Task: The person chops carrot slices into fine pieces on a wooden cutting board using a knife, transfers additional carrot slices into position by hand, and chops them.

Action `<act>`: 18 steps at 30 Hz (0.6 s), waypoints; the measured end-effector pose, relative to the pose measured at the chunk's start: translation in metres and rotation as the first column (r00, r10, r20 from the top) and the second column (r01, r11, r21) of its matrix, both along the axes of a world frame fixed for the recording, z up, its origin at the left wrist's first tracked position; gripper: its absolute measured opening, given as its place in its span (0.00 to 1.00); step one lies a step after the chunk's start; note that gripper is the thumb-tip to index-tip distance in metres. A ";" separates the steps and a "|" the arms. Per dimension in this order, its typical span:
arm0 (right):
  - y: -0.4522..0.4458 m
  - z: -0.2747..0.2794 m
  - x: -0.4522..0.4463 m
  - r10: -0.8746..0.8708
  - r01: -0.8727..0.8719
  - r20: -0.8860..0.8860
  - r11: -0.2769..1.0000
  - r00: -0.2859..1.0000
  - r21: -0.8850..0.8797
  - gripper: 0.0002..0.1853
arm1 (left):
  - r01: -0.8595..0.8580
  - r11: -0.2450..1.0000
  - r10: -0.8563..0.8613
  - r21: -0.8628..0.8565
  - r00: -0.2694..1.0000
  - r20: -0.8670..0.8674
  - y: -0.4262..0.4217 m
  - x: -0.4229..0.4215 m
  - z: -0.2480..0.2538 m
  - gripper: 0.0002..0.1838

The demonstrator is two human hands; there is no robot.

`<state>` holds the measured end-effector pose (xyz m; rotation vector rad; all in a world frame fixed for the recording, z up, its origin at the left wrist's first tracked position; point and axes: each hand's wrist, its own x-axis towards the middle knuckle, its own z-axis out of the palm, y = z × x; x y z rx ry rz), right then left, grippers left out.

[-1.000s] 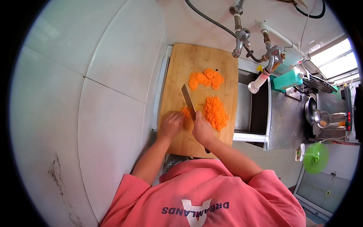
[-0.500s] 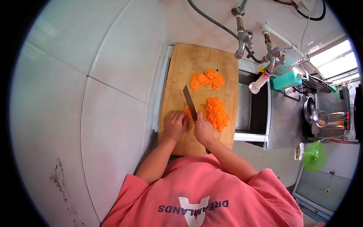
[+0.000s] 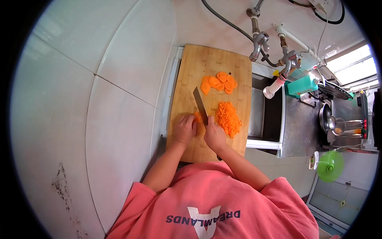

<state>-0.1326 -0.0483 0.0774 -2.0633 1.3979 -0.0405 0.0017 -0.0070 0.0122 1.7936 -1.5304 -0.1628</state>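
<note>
My right hand (image 3: 215,134) grips a broad-bladed kitchen knife (image 3: 200,104), its blade pointing away from me and slightly left. Beside the blade my left hand (image 3: 185,129) is closed over a small piece of carrot (image 3: 197,117), mostly hidden under the fingers. Both hands are low on the wooden cutting board (image 3: 195,63). A heap of finely diced carrot (image 3: 228,120) lies just right of the knife. Farther up the board, round carrot slices (image 3: 218,83) lie overlapping in a loose pile.
Right of the board lies a sink (image 3: 257,111), with taps (image 3: 260,44) and a white spout (image 3: 273,88) above it. A teal container (image 3: 303,85), pans and ladles (image 3: 345,124) stand on the metal counter. A tiled wall (image 3: 123,99) borders the left; a green fan (image 3: 330,165) is lower right.
The view has shifted very slightly. Both hands and the knife stay nearly in place, with only tiny movement at the carrot piece; the slices and diced heap look the same.
</note>
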 end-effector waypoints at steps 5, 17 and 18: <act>0.000 0.004 0.007 0.036 -0.035 -0.063 0.999 0.997 0.019 0.18 | -0.001 1.000 0.001 -0.006 1.000 -0.015 -0.001 0.000 0.000 0.10; 0.005 -0.003 0.010 0.057 -0.056 0.010 0.998 0.998 -0.039 0.14 | 0.018 1.000 -0.017 0.016 0.999 -0.048 0.001 0.003 -0.008 0.09; 0.005 -0.002 0.010 0.058 -0.058 0.010 0.998 0.998 -0.039 0.14 | 0.013 1.000 -0.013 0.000 0.999 -0.033 0.001 0.003 -0.009 0.08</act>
